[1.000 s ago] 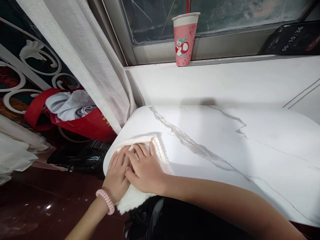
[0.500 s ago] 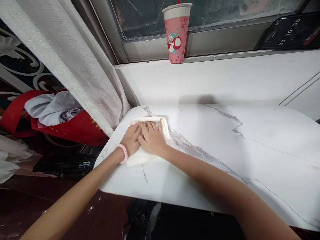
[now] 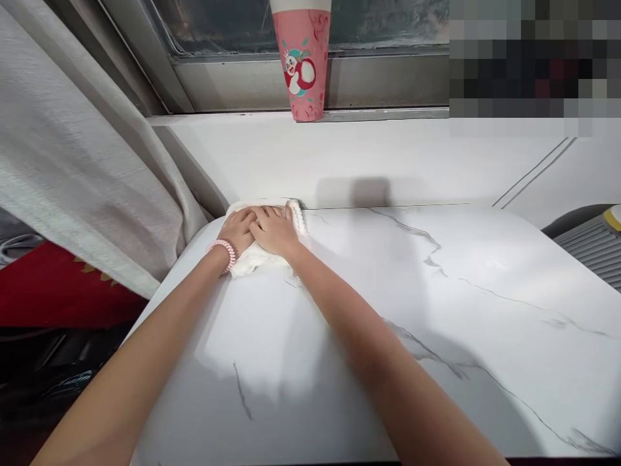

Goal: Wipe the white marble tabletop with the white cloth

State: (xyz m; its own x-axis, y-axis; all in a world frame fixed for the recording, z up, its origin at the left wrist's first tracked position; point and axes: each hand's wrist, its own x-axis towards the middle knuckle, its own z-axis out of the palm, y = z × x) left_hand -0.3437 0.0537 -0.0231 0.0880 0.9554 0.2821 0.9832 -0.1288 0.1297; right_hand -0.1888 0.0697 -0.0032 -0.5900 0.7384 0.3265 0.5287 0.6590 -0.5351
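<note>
A white cloth (image 3: 257,259) with a ruffled edge lies bunched at the back left corner of the marble-patterned white table (image 3: 354,278). My left hand (image 3: 237,232) rests flat on the cloth's left side, fingers extended, with a pink coil band (image 3: 229,255) at the wrist. Pressed down beside it, my right hand (image 3: 275,233) is also open, its fingers spread over the cloth and touching the left hand's fingers. Part of the cloth is hidden beneath both hands.
A pink paper cup (image 3: 303,71) stands on the window ledge (image 3: 233,116) behind the table. A grey curtain (image 3: 92,129) hangs at the left, above a red bag (image 3: 63,291). A ribbed grey object (image 3: 589,249) is at the right. The upper right is pixelated.
Both hands and the cloth have slid away from me, to the table's back edge by the wall. The camera view has moved closer, and the cup's top is now cut off.
</note>
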